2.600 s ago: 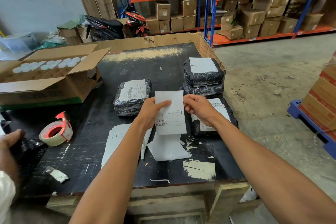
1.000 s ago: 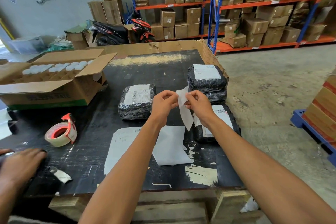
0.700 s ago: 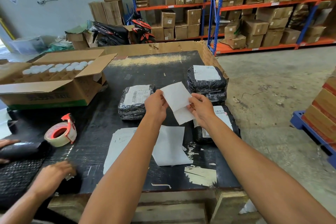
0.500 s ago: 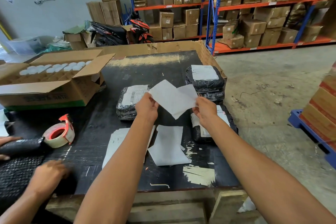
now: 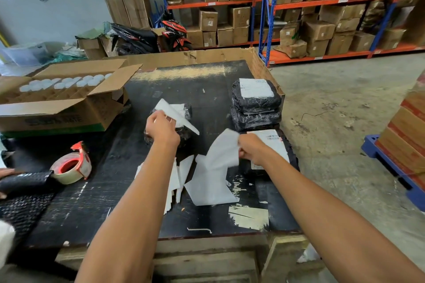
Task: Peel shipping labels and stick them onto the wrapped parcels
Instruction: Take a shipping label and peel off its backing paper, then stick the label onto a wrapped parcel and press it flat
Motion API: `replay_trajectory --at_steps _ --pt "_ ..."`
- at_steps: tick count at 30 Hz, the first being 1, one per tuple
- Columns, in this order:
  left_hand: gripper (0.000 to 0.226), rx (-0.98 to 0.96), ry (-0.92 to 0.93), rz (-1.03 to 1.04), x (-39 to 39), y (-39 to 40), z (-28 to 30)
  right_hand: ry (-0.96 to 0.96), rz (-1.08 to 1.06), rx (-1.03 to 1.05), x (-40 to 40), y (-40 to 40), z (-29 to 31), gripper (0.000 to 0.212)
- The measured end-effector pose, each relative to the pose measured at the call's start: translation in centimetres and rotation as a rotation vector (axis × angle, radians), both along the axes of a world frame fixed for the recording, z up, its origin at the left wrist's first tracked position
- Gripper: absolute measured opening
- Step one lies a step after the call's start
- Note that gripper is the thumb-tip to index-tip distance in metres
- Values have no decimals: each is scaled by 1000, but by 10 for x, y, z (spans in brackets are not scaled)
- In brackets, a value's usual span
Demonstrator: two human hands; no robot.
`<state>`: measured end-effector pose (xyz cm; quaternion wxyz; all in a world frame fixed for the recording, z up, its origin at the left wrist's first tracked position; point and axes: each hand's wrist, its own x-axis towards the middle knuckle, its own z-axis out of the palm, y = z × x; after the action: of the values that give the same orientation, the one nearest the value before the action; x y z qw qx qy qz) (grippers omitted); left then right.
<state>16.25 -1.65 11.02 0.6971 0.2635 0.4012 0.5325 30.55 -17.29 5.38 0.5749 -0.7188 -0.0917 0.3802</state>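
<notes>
Warehouse packing area, orange-and-blue racks (image 5: 322,0) stacked with cartons beyond the hands, bare concrete floor (image 5: 333,103) to their right, blue pallet (image 5: 391,167) of boxes farther right, black worktable (image 5: 184,80) with tape roll (image 5: 71,165), parked motorbike (image 5: 149,37) behind.

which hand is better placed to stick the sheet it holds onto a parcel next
Probably left. The left hand holds its sheet directly over a parcel; the right hand holds its sheet over bare tabletop.

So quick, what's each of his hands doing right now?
Left hand: closed, pinching a white sheet above the table.
Right hand: closed, gripping another white sheet.
</notes>
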Motion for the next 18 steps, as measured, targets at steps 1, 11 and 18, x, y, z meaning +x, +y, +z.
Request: replay_trajectory --at_steps 1,11,18 --pt "11 44 -3 -40 3 0 -1 -36 133 -56 -8 4 -4 30" --pt "6 521 353 -392 2 -20 -6 -564 329 -243 -19 6 -6 30" --pt "5 973 606 -718 -6 -21 -18 524 32 367 8 -1 21 88"
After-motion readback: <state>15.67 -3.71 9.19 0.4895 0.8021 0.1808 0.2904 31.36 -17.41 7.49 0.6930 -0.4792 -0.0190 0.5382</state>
